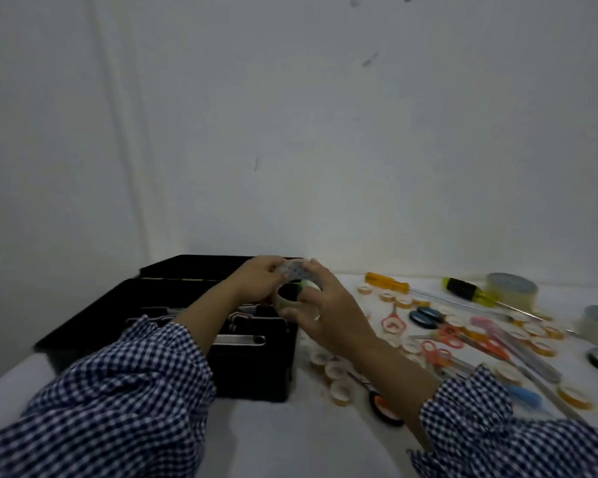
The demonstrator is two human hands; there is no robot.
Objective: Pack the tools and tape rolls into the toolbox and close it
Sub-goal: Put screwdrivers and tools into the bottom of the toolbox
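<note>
Both hands (pixel 259 277) (pixel 321 312) apparently grip one tape roll (pixel 296 298) above the toolbox (pixel 249 367).

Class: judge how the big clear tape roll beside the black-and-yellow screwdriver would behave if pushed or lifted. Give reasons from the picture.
The big clear tape roll lies flat on the table, so a push would probably slide it rather than roll it. Set on edge, its round form would likely roll. Its thick winding suggests it is fairly heavy.

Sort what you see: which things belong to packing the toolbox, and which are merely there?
Job: black toolbox, clear tape roll in left hand and right hand, orange screwdriver, orange scissors, small tape rolls.
Just there: white tablecloth, wall.
</note>
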